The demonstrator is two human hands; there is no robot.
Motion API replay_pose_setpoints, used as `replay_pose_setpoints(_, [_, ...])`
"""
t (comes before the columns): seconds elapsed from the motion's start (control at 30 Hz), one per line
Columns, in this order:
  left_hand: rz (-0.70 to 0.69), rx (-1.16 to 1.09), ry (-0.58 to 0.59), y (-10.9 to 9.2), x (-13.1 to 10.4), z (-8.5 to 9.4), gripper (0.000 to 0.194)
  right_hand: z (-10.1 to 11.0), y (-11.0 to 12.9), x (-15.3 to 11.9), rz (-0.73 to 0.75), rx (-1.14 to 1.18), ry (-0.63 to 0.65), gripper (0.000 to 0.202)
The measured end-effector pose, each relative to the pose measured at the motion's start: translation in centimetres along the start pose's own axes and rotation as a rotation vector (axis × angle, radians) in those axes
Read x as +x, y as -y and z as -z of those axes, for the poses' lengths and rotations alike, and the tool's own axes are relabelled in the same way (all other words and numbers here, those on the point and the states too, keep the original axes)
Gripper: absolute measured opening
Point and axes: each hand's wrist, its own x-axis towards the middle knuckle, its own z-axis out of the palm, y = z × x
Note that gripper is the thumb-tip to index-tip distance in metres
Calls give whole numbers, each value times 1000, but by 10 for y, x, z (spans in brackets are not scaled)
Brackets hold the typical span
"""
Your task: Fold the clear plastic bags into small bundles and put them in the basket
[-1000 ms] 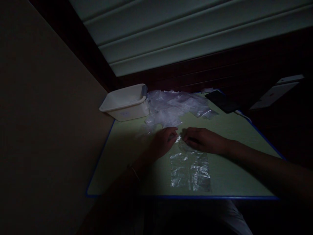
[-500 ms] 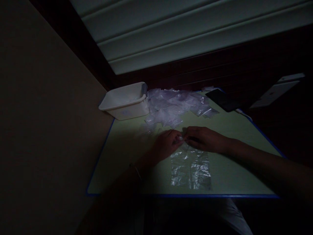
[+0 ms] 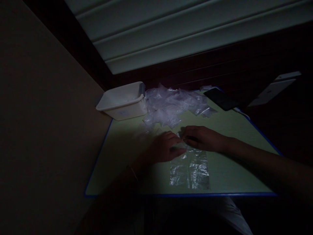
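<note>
A clear plastic bag (image 3: 189,173) lies flat on the pale green table near its front edge, with a crease down its middle. At the bag's far end is my right hand (image 3: 201,138), its thumb and fingers pinched together on the plastic. My left hand (image 3: 168,147) is beside it, over the bag's upper left corner. Its thumb is spread away from the fingers, and the gap between them looks unfilled. Both hands' fingertips nearly meet above the bag. Behind them a heap of crumpled clear plastic bags (image 3: 168,106) covers the back of the table.
A white plastic bin (image 3: 128,109) stands at the table's back left corner by the wall. At the back right lies a dark phone-like slab (image 3: 221,99) near a white cable (image 3: 242,112). A blue edge (image 3: 151,195) runs around the table (image 3: 234,176).
My left thumb has parted from the fingers and moved down over the bag. The right hand keeps its pinch at the bag's far end. The view has shifted slightly.
</note>
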Motion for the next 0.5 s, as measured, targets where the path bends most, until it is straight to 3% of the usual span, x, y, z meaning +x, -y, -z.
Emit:
replay_pose_setpoints(0.2, [43, 30, 17, 6, -2, -5, 18, 1, 1, 0, 20, 9, -14, 19])
replay_pose_setpoints(0.5, [141, -22, -6, 2, -3, -8, 40, -1, 4, -1, -21, -53, -16, 24])
